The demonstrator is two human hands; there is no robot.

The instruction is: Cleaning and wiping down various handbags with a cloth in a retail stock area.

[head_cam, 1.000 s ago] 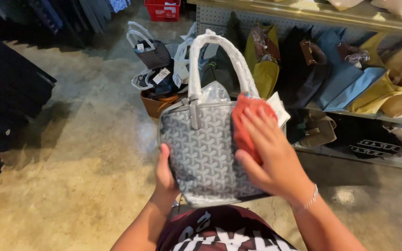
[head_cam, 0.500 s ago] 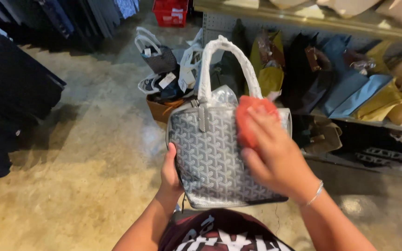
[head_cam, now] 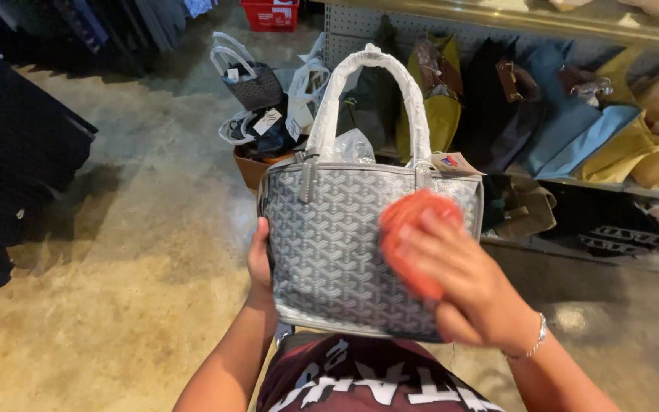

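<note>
A grey patterned handbag (head_cam: pixel 329 244) with white wrapped handles (head_cam: pixel 368 91) is held upright in front of me. My left hand (head_cam: pixel 259 255) grips its left edge, thumb on the front. My right hand (head_cam: pixel 459 278) presses an orange-red cloth (head_cam: pixel 413 229) against the right half of the bag's front panel. Clear plastic stuffing and a paper tag (head_cam: pixel 451 162) stick out of the bag's top. A bracelet sits on my right wrist.
A low shelf (head_cam: pixel 634 259) on the right holds yellow, blue, brown and black bags (head_cam: pixel 573 130). More grey and white bags sit in a box (head_cam: pixel 257 99) on the concrete floor ahead. Dark clothing (head_cam: pixel 17 160) hangs at left. A red basket (head_cam: pixel 272 14) stands at the back.
My right hand and the cloth have slid down the bag's front, from its upper right corner toward the middle. The bag has shifted slightly in view.
</note>
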